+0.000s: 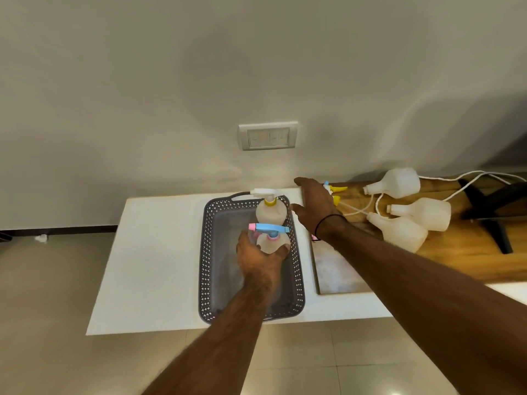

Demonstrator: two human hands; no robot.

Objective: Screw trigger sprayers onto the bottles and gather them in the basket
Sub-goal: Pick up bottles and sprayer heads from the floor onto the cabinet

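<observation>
A grey perforated basket (209, 252) sits on the white table (159, 252). At its far end stands a white bottle with a white and yellow sprayer (271, 210). My left hand (258, 258) grips a second bottle with a blue and pink sprayer (269, 233), held inside the basket. My right hand (315, 206) hovers with straight fingers just right of the basket, holding nothing. Behind it lie loose yellow sprayers (338, 191) with white tubes. Three capless white bottles (399, 182) (422, 213) (399, 230) lie on their sides on the wooden top.
A wooden surface (470, 258) joins the white table on the right, with a pale board (336, 272) at its near edge. Black legs of a stand (490, 220) and white cables (470, 176) lie at the far right. A wall socket plate (268, 136) is above the basket.
</observation>
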